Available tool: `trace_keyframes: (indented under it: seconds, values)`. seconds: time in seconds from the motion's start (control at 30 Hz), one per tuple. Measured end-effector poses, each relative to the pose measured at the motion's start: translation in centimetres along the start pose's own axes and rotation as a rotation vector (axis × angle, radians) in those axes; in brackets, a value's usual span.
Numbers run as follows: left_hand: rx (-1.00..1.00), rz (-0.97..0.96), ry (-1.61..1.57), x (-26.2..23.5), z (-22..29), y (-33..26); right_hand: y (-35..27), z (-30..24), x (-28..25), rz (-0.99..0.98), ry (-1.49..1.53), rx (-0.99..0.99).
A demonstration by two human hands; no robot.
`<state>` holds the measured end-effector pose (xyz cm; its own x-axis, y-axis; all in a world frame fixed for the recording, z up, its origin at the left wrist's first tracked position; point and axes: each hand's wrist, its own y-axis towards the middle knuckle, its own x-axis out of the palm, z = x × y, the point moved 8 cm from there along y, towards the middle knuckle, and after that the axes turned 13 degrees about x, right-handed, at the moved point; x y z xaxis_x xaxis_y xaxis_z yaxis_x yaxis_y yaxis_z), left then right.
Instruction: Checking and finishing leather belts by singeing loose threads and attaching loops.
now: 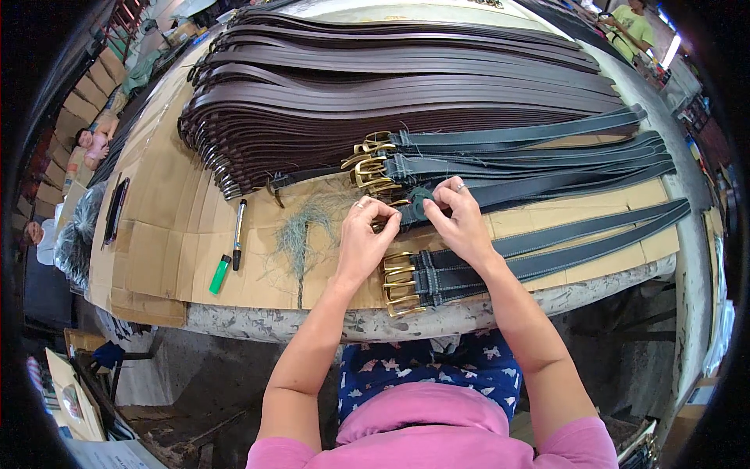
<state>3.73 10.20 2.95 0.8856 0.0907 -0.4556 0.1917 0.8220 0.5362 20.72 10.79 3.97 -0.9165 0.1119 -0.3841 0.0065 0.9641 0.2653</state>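
Note:
My left hand [366,238] is closed in a pinch at the buckle end of a dark belt bundle [531,186]; what lies between its fingertips is too small to tell. Just to the right, my right hand [465,220] grips a small dark green rounded object [420,203], its kind unclear, between thumb and fingers. Both hands hover close together over the belts. Nearer me lie more dark belts [547,244] with light stitching and brass-coloured buckles [401,283]. Beyond my hands, other belts [508,141] with loose thread ends rest side by side.
A tall stack of dark brown straps [406,78] fills the far side. Loose grey-green threads [295,234] lie left of my hands, beside a black marker [239,234] and a green marker cap [220,274]. Cardboard [156,258] covers the table. A person [631,31] stands far right.

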Motion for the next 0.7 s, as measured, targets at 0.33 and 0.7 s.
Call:
trace_keyframes:
  seconds: [0.33,0.7]
  values:
    - [0.009,-0.005,-0.043,0.06,-0.12,-0.04,0.02,0.23,0.47,-0.028,-0.033,0.005]
    - [-0.127,-0.007,-0.159,-0.29,0.12,0.23,-0.03,0.14,0.44,-0.035,-0.075,0.002]
